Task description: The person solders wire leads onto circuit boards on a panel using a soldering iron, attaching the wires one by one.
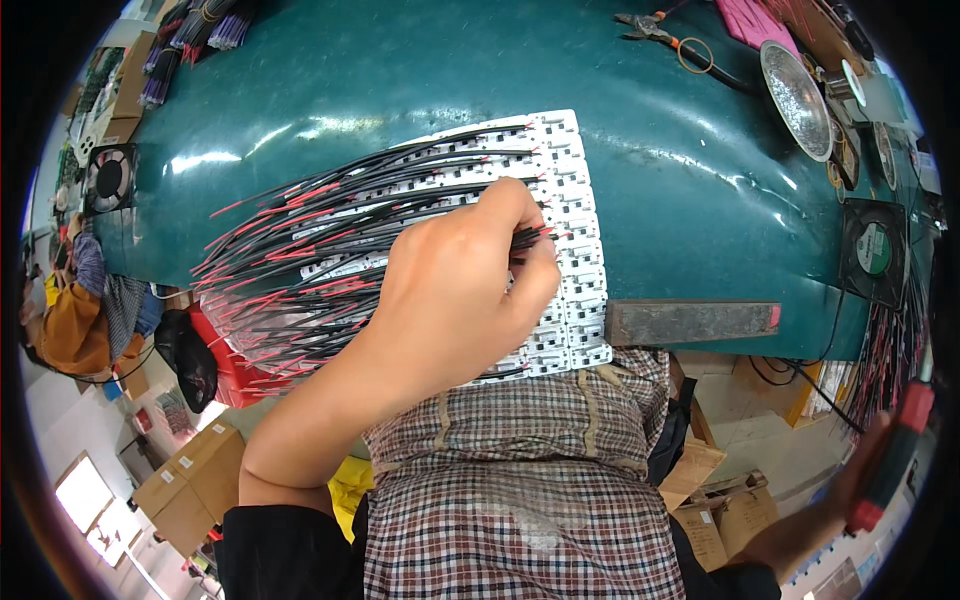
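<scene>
A white panel of small circuit boards (580, 250) lies at the front edge of the green table. Many black wires with red ends (330, 215) spread leftward across it. My left hand (455, 275) is over the panel, thumb and fingers pinched round a few black wires (530, 238), whose red tips reach the boards near its right side. At the lower right, partly blurred near the rim, my right hand (855, 485) grips what looks like a soldering iron (895, 455) by its red-and-black handle. Its pale shaft points up, well away from the boards.
A dark metal bar (690, 322) lies right of the panel at the table's edge. Farther right are a cooling fan (874, 252), a metal dish (796, 100) and a wire spool (850, 84). Pliers (645, 28) lie at the back. Another fan (110, 180) stands left.
</scene>
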### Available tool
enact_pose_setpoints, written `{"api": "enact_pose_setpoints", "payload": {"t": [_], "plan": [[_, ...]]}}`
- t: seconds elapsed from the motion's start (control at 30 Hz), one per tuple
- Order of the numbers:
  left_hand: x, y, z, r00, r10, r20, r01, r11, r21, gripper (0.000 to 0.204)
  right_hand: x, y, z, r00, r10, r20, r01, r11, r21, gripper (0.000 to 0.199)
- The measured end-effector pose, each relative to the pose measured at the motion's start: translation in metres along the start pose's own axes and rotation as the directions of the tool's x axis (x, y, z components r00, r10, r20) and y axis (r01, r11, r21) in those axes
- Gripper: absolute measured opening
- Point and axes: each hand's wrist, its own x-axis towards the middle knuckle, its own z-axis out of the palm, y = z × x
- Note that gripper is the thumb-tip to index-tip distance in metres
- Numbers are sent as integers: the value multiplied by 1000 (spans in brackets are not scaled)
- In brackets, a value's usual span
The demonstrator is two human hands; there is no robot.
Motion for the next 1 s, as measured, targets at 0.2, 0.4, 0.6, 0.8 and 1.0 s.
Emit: {"api": "enact_pose_setpoints", "payload": {"t": [0.2,0.4,0.6,0.8,1.0], "plan": [[-4,-12,1,999,11,-39,-11,1000,-10,11,16,52,-24,914,302,273,-383,863,328,25],[-3,1,4,942,195,-274,-136,966,221,6,-2,-66,-23,812,354,465,-569,300,766,34],[-20,8,5,988,122,-99,-112,989,95,7,-60,-127,-23,756,-123,643,-635,96,766,28],[-26,-7,20,992,100,-79,-89,987,132,10,-66,-154,-33,481,-362,799,-834,93,544,23],[-24,-7,25,981,145,-128,-125,980,154,9,-65,-162,-28,348,-364,864,-911,87,404,23]]}}
